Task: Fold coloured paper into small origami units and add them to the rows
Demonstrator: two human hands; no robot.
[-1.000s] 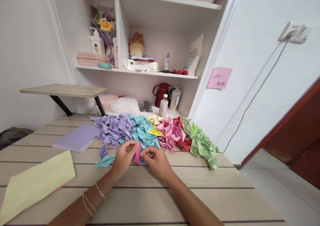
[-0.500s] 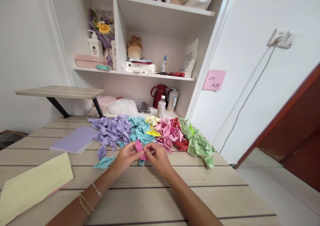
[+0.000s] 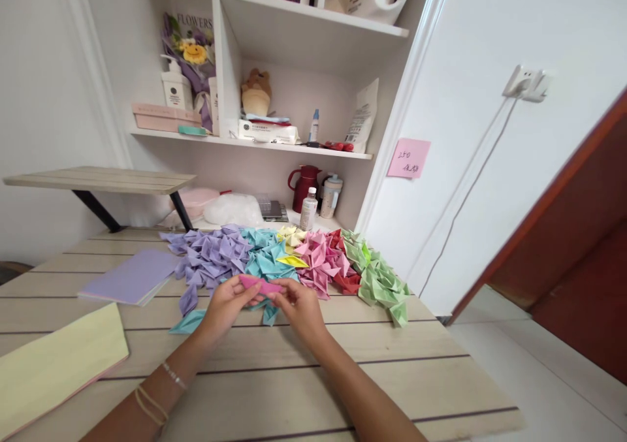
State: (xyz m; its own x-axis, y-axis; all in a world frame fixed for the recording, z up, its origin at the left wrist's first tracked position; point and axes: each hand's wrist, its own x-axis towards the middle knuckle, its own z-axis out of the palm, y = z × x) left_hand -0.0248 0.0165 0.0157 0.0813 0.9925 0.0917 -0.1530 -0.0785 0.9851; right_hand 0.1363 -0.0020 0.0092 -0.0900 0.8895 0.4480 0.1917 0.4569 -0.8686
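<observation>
Left hand (image 3: 224,306) and right hand (image 3: 302,306), loosely curled, pinch opposite ends of 1 folded pink paper (image 3: 263,286).

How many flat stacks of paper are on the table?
2: the purple stack lies beyond the yellow stack, both left of the left hand. Others might hide under the folded shapes.

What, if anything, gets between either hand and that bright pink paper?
Nothing visible: the left hand and right hand both hold the pink paper directly. The folded blue papers lie on the table, not in between.
</observation>
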